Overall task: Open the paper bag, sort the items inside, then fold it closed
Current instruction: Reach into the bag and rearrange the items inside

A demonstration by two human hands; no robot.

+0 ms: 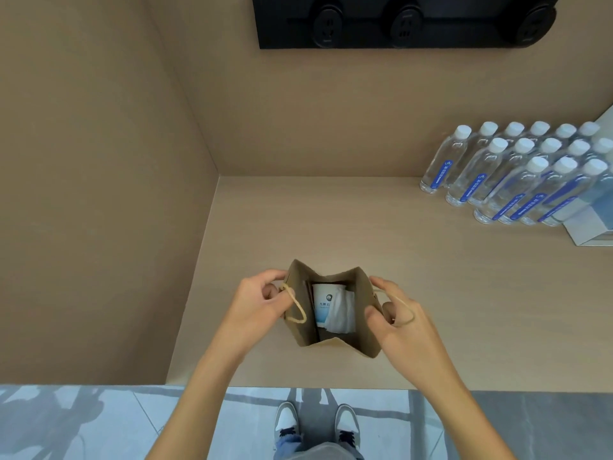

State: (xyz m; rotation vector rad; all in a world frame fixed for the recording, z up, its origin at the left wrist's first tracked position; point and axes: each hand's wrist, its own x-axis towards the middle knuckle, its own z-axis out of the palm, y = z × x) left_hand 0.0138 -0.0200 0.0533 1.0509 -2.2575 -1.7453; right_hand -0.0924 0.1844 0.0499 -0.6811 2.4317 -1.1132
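A small brown paper bag (365, 340) stands upright on the beige counter, its mouth pulled wide. My left hand (258, 302) pinches the bag's left wall beside its rope handle (296, 307). My right hand (396, 318) grips the right wall, with the other rope handle (403, 307) looped over its fingers. Inside the bag lie a white and blue printed packet (322, 302) and a white folded tissue pack (341, 312) partly on top of it.
Several clear water bottles (497, 174) with white caps stand in rows at the back right. A white box (587, 224) sits beside them at the right edge. A black socket panel (404, 21) hangs on the back wall. A wall closes the left side.
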